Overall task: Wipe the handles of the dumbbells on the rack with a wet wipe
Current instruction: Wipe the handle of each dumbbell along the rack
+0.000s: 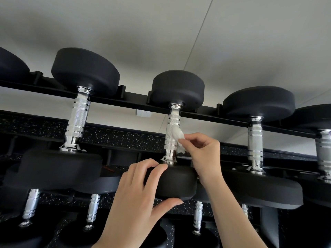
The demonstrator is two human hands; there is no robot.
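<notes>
Several black dumbbells with chrome knurled handles lie across the top tier of a black rack [211, 117]. My right hand [202, 154] pinches a crumpled white wet wipe [178, 138] and holds it against the right side of the middle dumbbell's handle [172, 129]. My left hand [141, 194] grips the near black head [177, 183] of that same dumbbell, fingers over its top edge and thumb under it. To the left is a bigger dumbbell's handle [78, 119], and on the right is another handle [255, 140].
A lower tier holds more dumbbells with chrome handles [30, 204] below my hands. Behind the rack are black speckled flooring [116, 138], a pale wall and a white wall socket [144, 113]. A further dumbbell handle [324, 151] shows at the right edge.
</notes>
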